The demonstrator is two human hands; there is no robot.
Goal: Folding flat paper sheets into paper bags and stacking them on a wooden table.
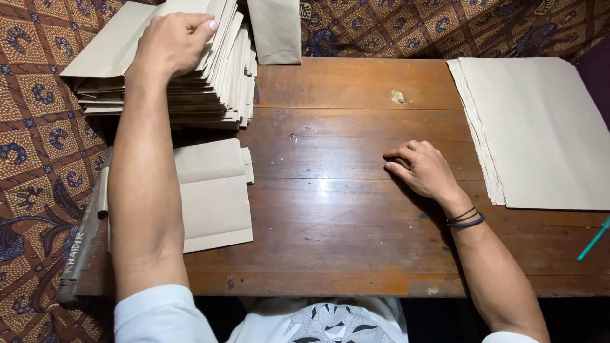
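The left hand (pixel 170 44) lies flat on top of the tall stack of folded paper bags (pixel 190 82) at the bench's far left corner, fingers (pixel 202 26) spread loosely over the top bag, gripping nothing that I can see. The right hand (pixel 422 168) rests mid-bench (pixel 343 209), fingers curled down onto the bare wood, empty. A few folded bags (pixel 213 194) lie by the left edge; flat paper sheets (pixel 540 127) sit at the right edge.
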